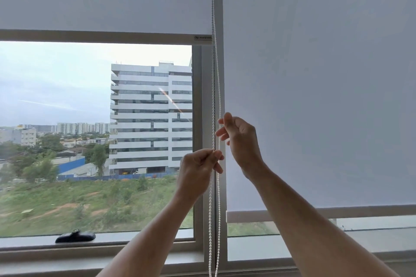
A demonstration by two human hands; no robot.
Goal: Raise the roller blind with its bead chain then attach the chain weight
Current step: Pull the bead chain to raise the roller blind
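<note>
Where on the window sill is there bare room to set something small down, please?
The sill is bare between the black object and the bead chain. Around the chain it is crowded by the left hand and right hand.

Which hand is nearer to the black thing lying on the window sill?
Left. The left hand pinches the bead chain above and right of the black object; the right hand sits higher and farther right.
</note>
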